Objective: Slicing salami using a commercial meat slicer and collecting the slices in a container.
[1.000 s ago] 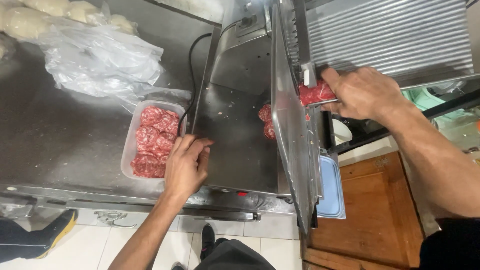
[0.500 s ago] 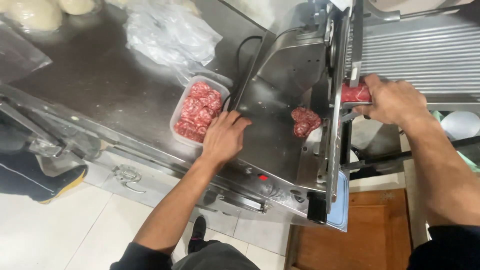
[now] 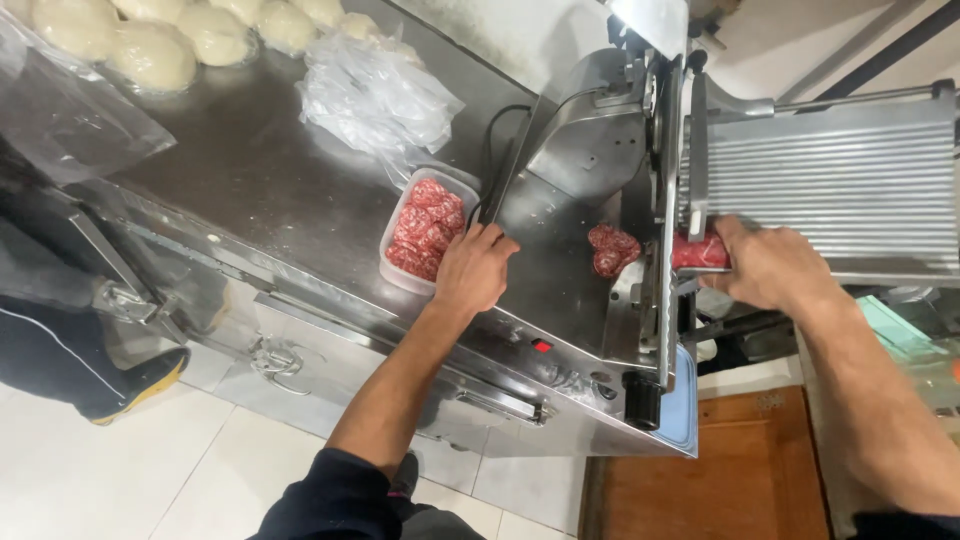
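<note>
- Both hands are on the slicer: the right hand (image 3: 770,265) is clenched round a red block of meat (image 3: 697,251), fingers curled over its outer end, pressing it on the ribbed carriage (image 3: 840,185).
- That meat block lies on its side, long axis running across the carriage, its free end pointing straight at the upright blade plate (image 3: 668,250) and touching it.
- It looks deep red with pale marbling; only a short stub shows between hand and blade.
- Left hand (image 3: 473,268) now: resting palm down on the slicer's steel receiving tray (image 3: 560,270), fingers loosely bent, gripping nothing, knuckles just beside the rim of the plastic tub.
- On the tray, close to the blade, a small heap of cut slices (image 3: 611,249), curled and red, well apart from the left hand.
- Clear plastic tub (image 3: 427,230) sits on the worktop (image 3: 260,190) touching the slicer's base, packed with overlapping red-and-white slices.
- Behind the tub, a crumpled clear plastic bag (image 3: 375,95); further back, a row of pale dough balls (image 3: 160,50).
- A black cable (image 3: 492,150) runs down beside the slicer body.
- Far left, someone else's dark trouser leg and shoe (image 3: 130,385) on the tiled floor.
</note>
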